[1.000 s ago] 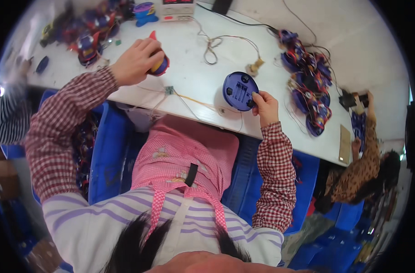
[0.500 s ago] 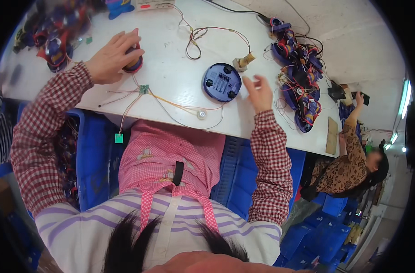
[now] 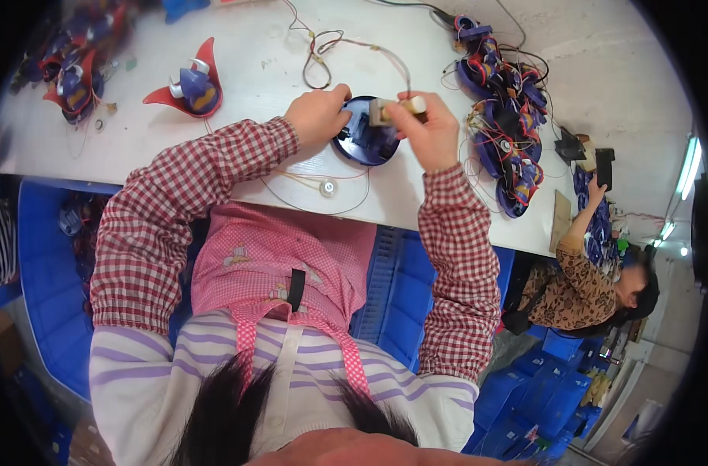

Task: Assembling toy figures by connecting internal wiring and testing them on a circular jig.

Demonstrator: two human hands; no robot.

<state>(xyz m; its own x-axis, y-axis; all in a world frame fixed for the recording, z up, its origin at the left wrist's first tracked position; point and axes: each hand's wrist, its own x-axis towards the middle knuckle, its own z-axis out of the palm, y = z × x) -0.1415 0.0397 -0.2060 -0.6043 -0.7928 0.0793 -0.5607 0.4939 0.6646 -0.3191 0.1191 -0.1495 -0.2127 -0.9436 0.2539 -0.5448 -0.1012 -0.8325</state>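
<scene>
On the white table lies a round dark-blue plastic base (image 3: 363, 152) with its hollow side up. My left hand (image 3: 318, 116) grips its left rim, fingers closed on the edge. Over the base's upper right, my right hand (image 3: 428, 128) pinches a small wired block (image 3: 379, 113) with a pale, yellowish part. Two-core wires (image 3: 377, 49) run from the block to the far side of the table. A small round silver disc (image 3: 327, 187) with thin wires lies nearer me. My left forearm hides where those wires lead.
A red-winged blue and silver toy part (image 3: 196, 87) stands at the left. Similar parts pile up at the far left (image 3: 76, 89) and along the right (image 3: 503, 128). Blue crates (image 3: 55, 272) stand below the table edge. Another person (image 3: 595, 279) is at the right.
My left hand has let go of the red-winged part and moved right onto the base. My right hand has picked up the wired block and brought it over the base.
</scene>
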